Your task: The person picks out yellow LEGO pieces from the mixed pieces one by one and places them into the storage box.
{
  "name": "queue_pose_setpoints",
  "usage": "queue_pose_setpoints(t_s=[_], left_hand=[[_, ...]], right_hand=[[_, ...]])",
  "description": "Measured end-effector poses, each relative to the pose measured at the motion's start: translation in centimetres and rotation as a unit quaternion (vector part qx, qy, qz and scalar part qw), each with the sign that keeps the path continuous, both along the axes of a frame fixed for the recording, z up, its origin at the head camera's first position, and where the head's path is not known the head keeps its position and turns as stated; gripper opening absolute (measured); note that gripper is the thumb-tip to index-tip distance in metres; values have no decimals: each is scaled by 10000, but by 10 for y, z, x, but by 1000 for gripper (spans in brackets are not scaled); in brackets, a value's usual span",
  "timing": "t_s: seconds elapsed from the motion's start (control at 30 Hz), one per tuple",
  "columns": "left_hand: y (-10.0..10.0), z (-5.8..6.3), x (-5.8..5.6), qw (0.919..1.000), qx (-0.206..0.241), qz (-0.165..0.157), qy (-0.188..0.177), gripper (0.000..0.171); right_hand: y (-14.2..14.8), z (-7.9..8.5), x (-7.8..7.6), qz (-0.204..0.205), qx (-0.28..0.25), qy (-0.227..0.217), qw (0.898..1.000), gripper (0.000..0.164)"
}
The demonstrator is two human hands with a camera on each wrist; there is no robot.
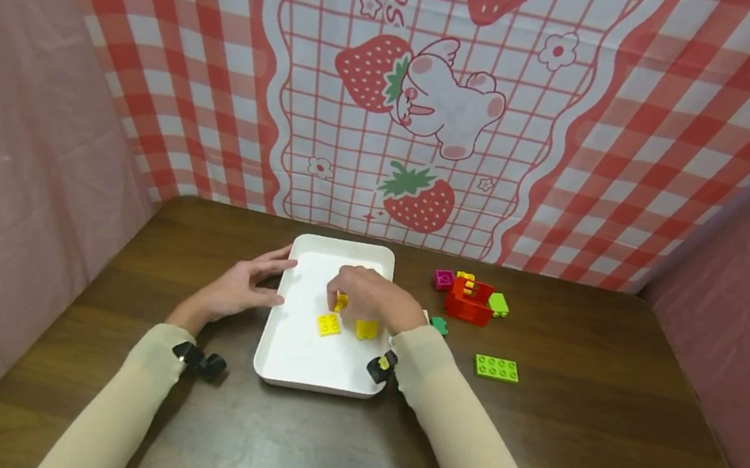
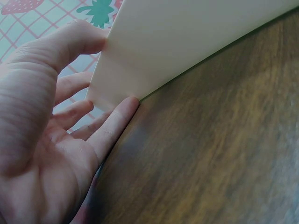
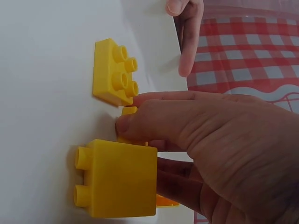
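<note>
A white tray [image 1: 289, 354] lies on the table. My left hand [image 1: 233, 292] is at its left side, fingers fairly straight; in the left wrist view the fingertips [image 2: 126, 105] touch the tray's outer wall. Over the tray, my right hand [image 1: 373, 295] pinches a small yellow block [image 3: 129, 111] between thumb and fingers; much of it is hidden. Beside it sits a yellow four-stud brick [image 1: 329, 324], studs up. Nearer the wrist, another yellow brick [image 3: 124, 179] lies on its side. An orange-yellow piece [image 3: 167, 201] shows partly behind that brick and the fingers.
Right of the tray stands a red open-sided crate-like block [image 1: 469, 303], with a magenta brick [image 1: 444, 280], a yellow piece [image 1: 465, 279] and a lime piece [image 1: 498, 305] around it. A green piece [image 1: 439, 325] lies by my right wrist. Farther right is a long lime brick [image 1: 496, 369].
</note>
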State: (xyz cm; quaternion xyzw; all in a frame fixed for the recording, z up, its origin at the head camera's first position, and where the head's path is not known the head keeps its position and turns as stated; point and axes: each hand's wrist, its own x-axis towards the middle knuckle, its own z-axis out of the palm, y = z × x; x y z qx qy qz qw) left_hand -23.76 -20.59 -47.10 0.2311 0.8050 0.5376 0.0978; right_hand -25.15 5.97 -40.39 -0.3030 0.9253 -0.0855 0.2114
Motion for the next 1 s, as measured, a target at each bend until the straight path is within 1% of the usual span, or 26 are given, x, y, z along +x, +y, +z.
queue_pose_setpoints(t_s=[0.2,0.37,0.63,0.8,1.0], left_hand=[[1,2,1,10000,-27,34,0,70],[2,3,3,10000,-88,47,9,71],[2,3,2,9999,-101,44,30,70],[2,2,2,10000,-45,30,47,70],[2,2,2,10000,-25,25,46,69]], right_hand=[[0,-1,0,-6,-3,8,10000,17],[0,-1,-2,69,45,24,10000,17],[-2,7,-2,25,316,-215,9993,19],[-2,14,0,25,325,-288,9991,21],[-3,18,2,9,336,-323,9989,22]])
